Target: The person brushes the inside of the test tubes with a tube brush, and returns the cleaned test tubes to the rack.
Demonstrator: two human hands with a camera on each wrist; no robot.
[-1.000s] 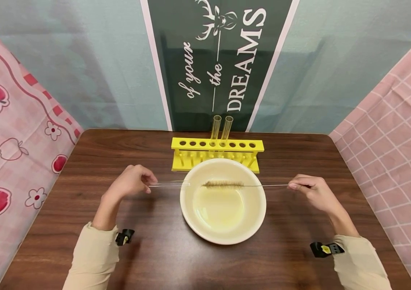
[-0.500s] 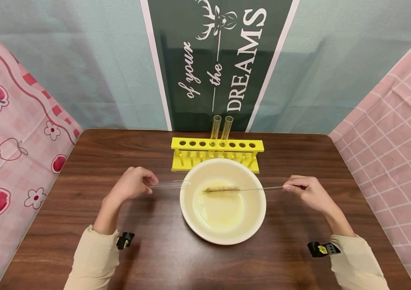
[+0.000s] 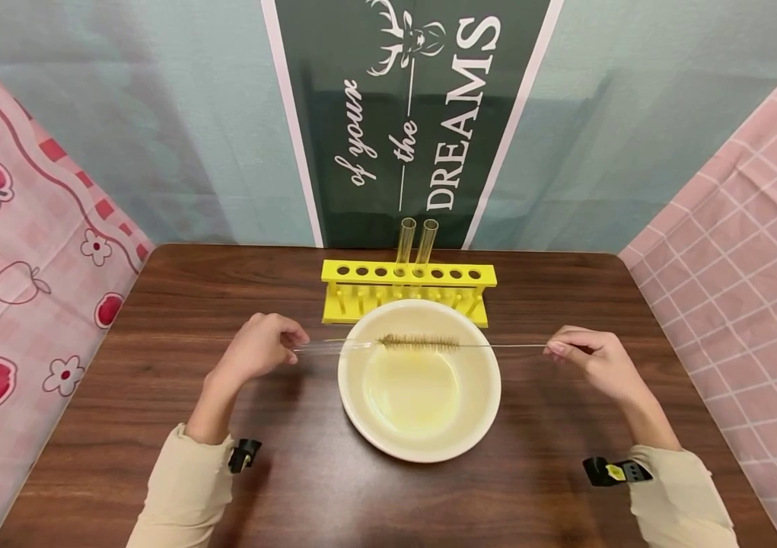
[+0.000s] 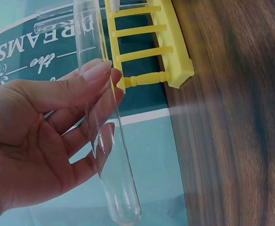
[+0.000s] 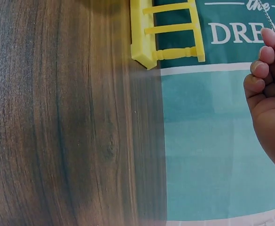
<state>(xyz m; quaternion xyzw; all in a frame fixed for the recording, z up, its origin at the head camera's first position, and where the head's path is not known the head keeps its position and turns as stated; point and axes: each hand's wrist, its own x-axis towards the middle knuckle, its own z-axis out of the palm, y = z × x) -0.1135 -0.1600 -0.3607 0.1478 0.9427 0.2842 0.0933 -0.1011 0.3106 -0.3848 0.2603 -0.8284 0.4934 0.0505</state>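
My left hand (image 3: pixel 263 346) pinches a clear glass test tube (image 4: pixel 121 188) between thumb and fingers. The tube lies level, its mouth over the left rim of the cream bowl (image 3: pixel 422 450). From the other side my right hand (image 3: pixel 590 356) pinches the thin twisted wire handle of a test tube brush (image 3: pixel 418 342). The tan bristles are over the bowl, their tip right at the tube's mouth. Pale yellowish liquid (image 3: pixel 412 396) lies in the bowl. In the right wrist view, the fingers (image 5: pixel 259 70) curl at the wire (image 5: pixel 268 16).
Behind the bowl stands a yellow test tube rack (image 3: pixel 409 274). Two upright glass tubes (image 3: pixel 405 242) are in its middle holes. All of it is on a dark wooden table (image 3: pixel 532 487), with cloth hangings (image 3: pixel 196 137) at the back and sides.
The brush dipped toward the liquid, then rose level with the tube's mouth. My left hand moved slightly right with the tube, bringing its mouth close to the bristles.
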